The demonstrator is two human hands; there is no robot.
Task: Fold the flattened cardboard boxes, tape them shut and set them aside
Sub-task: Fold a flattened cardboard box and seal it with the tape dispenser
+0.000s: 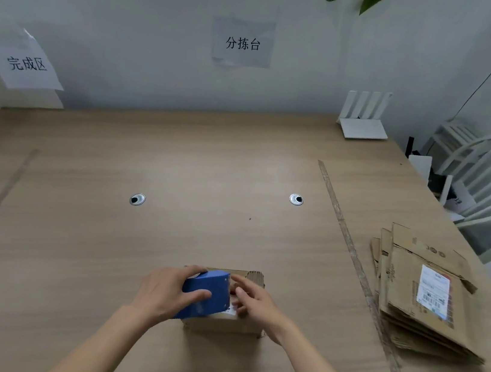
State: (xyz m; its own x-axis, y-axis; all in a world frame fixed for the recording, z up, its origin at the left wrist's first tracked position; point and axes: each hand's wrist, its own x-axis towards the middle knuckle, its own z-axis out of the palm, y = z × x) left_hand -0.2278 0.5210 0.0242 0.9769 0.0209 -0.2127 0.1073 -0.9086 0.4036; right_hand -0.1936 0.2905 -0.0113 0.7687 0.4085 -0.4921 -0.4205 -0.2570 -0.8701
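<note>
A small folded cardboard box [244,327] stands on the wooden table [178,160] near the front edge. On top of it sits a blue tape dispenser [207,294], which my left hand [167,293] grips from the left with thumb and fingers around its body. My right hand [255,300] lies on the box top just right of the dispenser, fingers bent down against the cardboard by the tape. The box top under both hands is mostly hidden.
A stack of several flattened cardboard boxes [421,292] lies at the right of the table, beyond a tape line [351,251]. A white router [364,117] stands at the back right. A white chair [487,182] is off the table's right edge. Cable holes [137,199] dot the tabletop.
</note>
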